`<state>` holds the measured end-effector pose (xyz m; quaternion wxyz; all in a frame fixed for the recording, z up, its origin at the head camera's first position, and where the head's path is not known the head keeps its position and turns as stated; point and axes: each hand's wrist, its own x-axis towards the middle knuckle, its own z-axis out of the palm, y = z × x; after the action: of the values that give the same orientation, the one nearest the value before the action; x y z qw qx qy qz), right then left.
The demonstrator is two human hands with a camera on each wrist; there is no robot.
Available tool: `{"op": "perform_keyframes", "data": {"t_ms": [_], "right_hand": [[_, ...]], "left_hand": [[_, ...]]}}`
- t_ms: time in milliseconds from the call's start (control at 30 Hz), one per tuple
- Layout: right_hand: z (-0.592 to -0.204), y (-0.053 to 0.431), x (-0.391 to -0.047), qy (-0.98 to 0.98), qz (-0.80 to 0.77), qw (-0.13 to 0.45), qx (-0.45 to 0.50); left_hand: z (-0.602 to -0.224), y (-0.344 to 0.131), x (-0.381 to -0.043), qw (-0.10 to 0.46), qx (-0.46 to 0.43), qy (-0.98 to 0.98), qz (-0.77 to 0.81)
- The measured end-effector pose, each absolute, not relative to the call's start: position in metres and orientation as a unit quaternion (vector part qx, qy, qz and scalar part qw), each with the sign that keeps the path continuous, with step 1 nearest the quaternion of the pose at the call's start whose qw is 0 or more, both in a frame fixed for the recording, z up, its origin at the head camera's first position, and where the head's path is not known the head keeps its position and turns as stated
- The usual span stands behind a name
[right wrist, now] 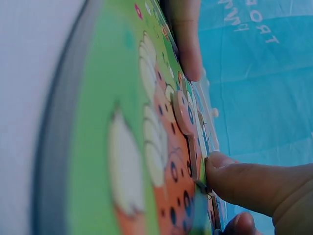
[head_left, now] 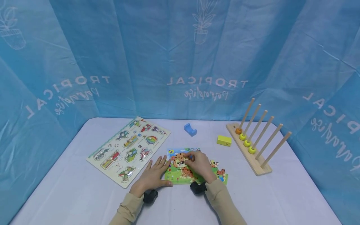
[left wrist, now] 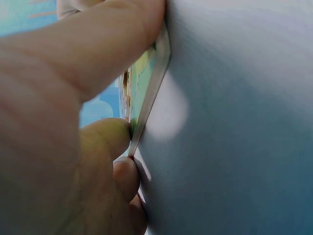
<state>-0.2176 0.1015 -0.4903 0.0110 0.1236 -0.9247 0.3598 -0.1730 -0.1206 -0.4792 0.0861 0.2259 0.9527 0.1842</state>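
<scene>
A green and blue puzzle board with a spotted leopard picture lies between the hands. My left hand rests at its left side with the fingers spread; the thumb runs along the front edge of the board, as the left wrist view also shows. Over the leopard's head, my right hand pinches a leopard head piece between curled thumb and fingers. That piece stands slightly proud of the board in the right wrist view, where the right thumb touches its edge. The fingers partly hide it from above.
On the left lies a larger vehicle puzzle board. A blue curved block and a yellow block sit farther back. To the right, a wooden peg stand holds upright rods with orange and yellow beads. Blue curtains surround the white table.
</scene>
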Motion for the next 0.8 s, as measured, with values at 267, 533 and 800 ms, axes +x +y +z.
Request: {"op": "perform_keyframes", "data": {"t_ms": [267, 533, 800], "right_hand": [[-0.4867, 0.1029, -0.2185, -0.929, 0.348, 0.003, 0.122], [-0.4888, 0.1009, -0.2168, -0.935, 0.33, 0.015, 0.13], [-0.492, 0.0982, -0.2145, -0.937, 0.325, 0.02, 0.122]], "left_hand": [[-0.481, -0.1201, -0.1745, 0.083, 0.232, 0.952, 0.181], [-0.4806, -0.1201, -0.1745, 0.084, 0.231, 0.951, 0.186], [-0.481, -0.1211, -0.1731, 0.082, 0.231, 0.951, 0.186]]}}
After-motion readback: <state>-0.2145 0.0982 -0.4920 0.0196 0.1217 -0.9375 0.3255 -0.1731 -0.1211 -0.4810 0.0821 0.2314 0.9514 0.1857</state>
